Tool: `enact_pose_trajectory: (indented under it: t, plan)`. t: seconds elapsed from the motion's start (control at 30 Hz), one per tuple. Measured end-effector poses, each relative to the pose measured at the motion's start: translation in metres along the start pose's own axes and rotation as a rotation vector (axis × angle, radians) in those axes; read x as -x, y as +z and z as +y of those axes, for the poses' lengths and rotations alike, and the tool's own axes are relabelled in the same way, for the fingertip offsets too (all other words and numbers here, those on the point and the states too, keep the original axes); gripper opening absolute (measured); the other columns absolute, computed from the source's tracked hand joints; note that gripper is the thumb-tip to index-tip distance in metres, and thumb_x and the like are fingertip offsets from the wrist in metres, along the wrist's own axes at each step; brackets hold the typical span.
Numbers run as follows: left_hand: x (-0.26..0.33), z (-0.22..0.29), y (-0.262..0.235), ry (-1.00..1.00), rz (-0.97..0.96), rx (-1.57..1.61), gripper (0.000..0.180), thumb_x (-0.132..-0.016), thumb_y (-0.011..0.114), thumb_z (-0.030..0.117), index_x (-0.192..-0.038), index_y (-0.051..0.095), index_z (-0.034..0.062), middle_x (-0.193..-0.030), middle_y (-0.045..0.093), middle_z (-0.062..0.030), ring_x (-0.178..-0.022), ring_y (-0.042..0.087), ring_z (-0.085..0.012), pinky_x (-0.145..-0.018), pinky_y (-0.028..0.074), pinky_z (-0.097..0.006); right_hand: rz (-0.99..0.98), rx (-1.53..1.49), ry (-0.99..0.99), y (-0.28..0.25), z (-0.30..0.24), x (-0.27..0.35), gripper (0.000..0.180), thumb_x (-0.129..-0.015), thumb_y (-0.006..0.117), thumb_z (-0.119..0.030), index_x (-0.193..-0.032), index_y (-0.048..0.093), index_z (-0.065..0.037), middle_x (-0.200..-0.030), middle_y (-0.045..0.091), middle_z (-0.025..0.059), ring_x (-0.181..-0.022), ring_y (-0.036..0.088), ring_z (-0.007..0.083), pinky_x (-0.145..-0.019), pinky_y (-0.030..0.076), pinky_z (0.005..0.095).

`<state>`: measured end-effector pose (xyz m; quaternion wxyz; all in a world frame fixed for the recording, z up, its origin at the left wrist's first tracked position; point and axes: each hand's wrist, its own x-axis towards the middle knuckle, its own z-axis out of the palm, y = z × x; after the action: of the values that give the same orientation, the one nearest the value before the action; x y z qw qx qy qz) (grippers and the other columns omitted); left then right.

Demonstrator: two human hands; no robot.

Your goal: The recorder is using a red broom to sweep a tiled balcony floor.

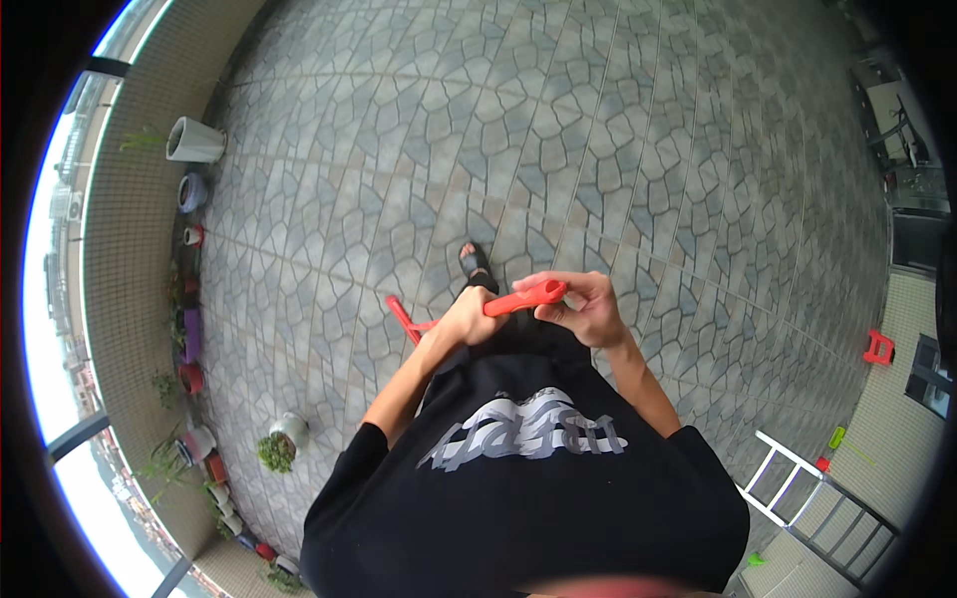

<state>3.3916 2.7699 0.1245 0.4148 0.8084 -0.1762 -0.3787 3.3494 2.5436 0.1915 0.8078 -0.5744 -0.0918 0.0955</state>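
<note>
I stand on a stone-patterned tiled floor (558, 140) and look down over my black printed shirt. Both hands hold a red plastic tool in front of my waist. My right hand (583, 307) wraps its flat red handle (528, 296) with a ring-shaped end, fingers curled over the top. My left hand (467, 319) grips the handle's other end. A thin red frame part (404, 319) sticks out to the left below that hand. One sandalled foot (475, 261) shows beyond the hands.
Potted plants and coloured pots (189, 189) line the low tiled wall on the left; a white pot with a green plant (282, 439) stands nearer. A white ladder (797, 488) lies at the lower right. A small red stool (878, 347) sits at the right.
</note>
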Motion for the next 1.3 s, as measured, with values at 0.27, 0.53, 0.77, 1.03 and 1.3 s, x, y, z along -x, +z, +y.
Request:
enact_pose_trajectory:
  t: [0.27,0.53,0.77,1.03,1.3]
  plan:
    - [-0.048,-0.042,-0.125,0.087,0.108,0.113,0.027,-0.082,0.070,0.024,-0.079,0.069,-0.0026,-0.069,0.063,-0.0253,-0.064,0.063,-0.0398,-0.062,0.050,-0.044,0.099,0.273,-0.112,0.019,0.018,-0.136,0.030,-0.097,0.073,-0.013,-0.121,0.062,0.000,-0.113,0.074,0.0118,-0.101,0.073,0.0197,-0.089,0.058,0.0318]
    - [-0.166,-0.157,-0.179,-0.010,0.183,-0.026,0.024,-0.080,0.070,0.019,-0.073,0.068,-0.0041,-0.065,0.059,-0.0269,-0.057,0.063,-0.0379,-0.059,0.049,-0.045,0.183,0.309,-0.139,-0.021,0.023,-0.262,0.029,-0.099,0.071,-0.014,-0.120,0.059,0.002,-0.112,0.072,0.0145,-0.104,0.073,0.0219,-0.090,0.060,0.0340]
    - [-0.267,-0.175,-0.248,-0.118,0.262,-0.219,0.027,-0.080,0.071,0.021,-0.077,0.071,-0.0062,-0.066,0.058,-0.0324,-0.065,0.073,-0.0350,-0.064,0.054,-0.047,0.293,0.231,-0.220,-0.096,0.034,-0.377,0.024,-0.105,0.060,-0.013,-0.124,0.052,0.000,-0.109,0.067,0.0134,-0.096,0.069,0.0180,-0.083,0.056,0.0306]
    - [-0.384,-0.132,-0.421,-0.019,0.104,-0.360,0.019,-0.074,0.070,0.016,-0.086,0.076,0.0024,-0.072,0.062,-0.0280,-0.067,0.067,-0.0446,-0.064,0.054,-0.045,0.357,0.289,-0.373,-0.132,0.051,-0.488,0.031,-0.104,0.058,-0.005,-0.131,0.043,0.000,-0.117,0.060,0.0156,-0.103,0.066,0.0274,-0.090,0.053,0.0358]
    - [-0.590,-0.157,-0.540,0.292,-0.068,-0.487,0.021,-0.077,0.076,0.023,-0.070,0.069,0.0042,-0.070,0.064,-0.0214,-0.071,0.066,-0.0435,-0.063,0.051,-0.048,0.494,0.473,-0.463,-0.162,0.112,-0.614,0.024,-0.101,0.057,0.000,-0.123,0.047,0.001,-0.119,0.059,0.0194,-0.116,0.063,0.0377,-0.103,0.049,0.0452]
